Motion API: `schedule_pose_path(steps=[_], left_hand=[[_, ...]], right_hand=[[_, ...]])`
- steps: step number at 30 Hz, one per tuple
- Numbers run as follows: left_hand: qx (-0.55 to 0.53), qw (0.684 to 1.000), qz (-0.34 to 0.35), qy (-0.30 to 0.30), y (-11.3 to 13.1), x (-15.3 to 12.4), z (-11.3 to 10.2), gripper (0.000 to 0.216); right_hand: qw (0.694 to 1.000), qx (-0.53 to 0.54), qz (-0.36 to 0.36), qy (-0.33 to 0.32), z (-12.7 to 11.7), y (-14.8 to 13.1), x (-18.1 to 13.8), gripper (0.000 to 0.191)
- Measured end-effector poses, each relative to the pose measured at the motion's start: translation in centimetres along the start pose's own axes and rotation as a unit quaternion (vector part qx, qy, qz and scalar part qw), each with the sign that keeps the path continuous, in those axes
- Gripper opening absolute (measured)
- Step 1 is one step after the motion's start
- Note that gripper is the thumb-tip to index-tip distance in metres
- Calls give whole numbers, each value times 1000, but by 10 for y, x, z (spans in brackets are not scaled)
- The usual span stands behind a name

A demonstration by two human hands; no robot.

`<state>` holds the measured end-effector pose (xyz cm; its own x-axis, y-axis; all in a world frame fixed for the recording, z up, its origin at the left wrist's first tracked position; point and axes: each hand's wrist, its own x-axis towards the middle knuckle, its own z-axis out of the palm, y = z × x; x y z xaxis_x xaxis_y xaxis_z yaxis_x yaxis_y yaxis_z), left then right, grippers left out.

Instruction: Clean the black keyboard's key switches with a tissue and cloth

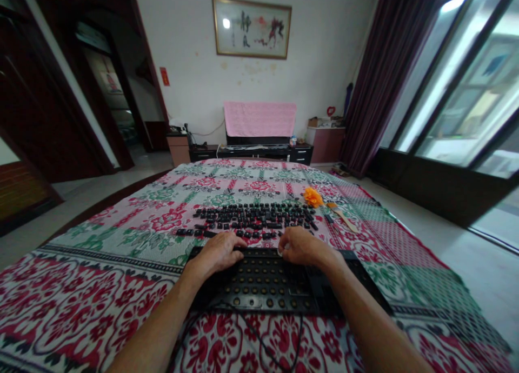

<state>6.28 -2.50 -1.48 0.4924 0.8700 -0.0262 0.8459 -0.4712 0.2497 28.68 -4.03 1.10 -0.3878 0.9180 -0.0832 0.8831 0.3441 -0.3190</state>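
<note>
A black keyboard (259,302) with its keycaps off lies on the patterned cloth, bare key posts showing in rows. My left hand (223,251) rests on its upper left edge, fingers stretched out and thumb over the top rows. At the upper middle of the keyboard, my right hand (302,245) is closed in a pinch. A small white bit shows at its fingertips, too little of it visible to name. Just beyond the keyboard, loose black keycaps (255,215) lie in rough rows. The keyboard's cable (270,351) loops on the cloth at the near side.
An orange pom-pom-like duster (313,197) and a wooden-handled brush (343,216) lie right of the keycaps. A red, green and white cloth (101,292) covers the bed-like surface. Beyond it stand a low cabinet (300,155) and a screen under a pink towel (259,119).
</note>
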Motion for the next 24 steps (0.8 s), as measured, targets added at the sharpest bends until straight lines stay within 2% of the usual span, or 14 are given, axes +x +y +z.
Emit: schedule_pose_path(steps=[3,8,13,17,24], left_hand=[[-1,1000,-4,-8,2,-1,-2,30],[8,1000,-4,-4,4,-1,-2,29],[15,1000,-6,-3,2,-1,0,30],[7,1000,-10,-2,3,-2,-1,30],[6,999,-34,-14,11,-4,-4,30]], right_hand=[[999,12,-13,39,-3,4,-2,26],[995,-23,-55,82,9,-7,3,26],[998,-34,-38,44,13,-12,6,27],[998,-35,-42,16,9,-3,7,22],[999,31,-12,42,5,14,8,22]])
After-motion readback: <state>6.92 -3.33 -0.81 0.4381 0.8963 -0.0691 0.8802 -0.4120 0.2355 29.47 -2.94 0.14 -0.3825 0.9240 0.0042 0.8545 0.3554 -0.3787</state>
